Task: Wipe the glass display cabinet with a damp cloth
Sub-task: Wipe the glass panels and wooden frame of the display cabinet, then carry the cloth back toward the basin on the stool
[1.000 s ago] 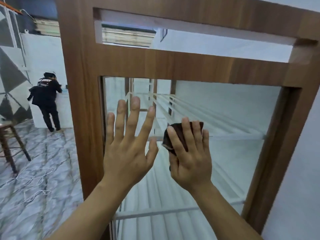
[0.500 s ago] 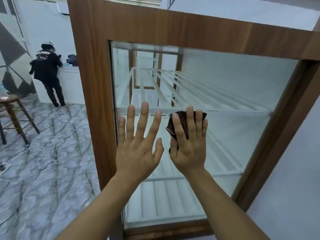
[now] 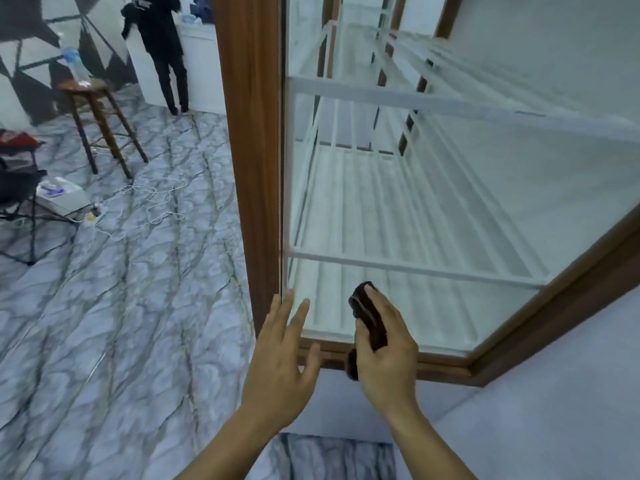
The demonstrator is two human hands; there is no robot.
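The display cabinet has a brown wooden frame (image 3: pixel 249 140) and a large glass pane (image 3: pixel 433 202), with white slatted shelves behind it. My right hand (image 3: pixel 384 351) grips a dark brown cloth (image 3: pixel 369 317) and holds it against the bottom of the pane, close to the lower frame rail. My left hand (image 3: pixel 280 348) is beside it with fingers straight and spread. Its fingertips reach the pane's lower left corner by the frame post.
A person in dark clothes (image 3: pixel 162 46) stands at a white counter at the back left. A wooden stool (image 3: pixel 97 116) with a plastic bottle on it, white cables (image 3: pixel 152 202) and a box lie on the marbled floor to the left. A white wall is at right.
Both hands have slid down the glass from the middle of the pane to its bottom edge. The view has tilted downward with them, and my right hand's fingers have curled round the cloth.
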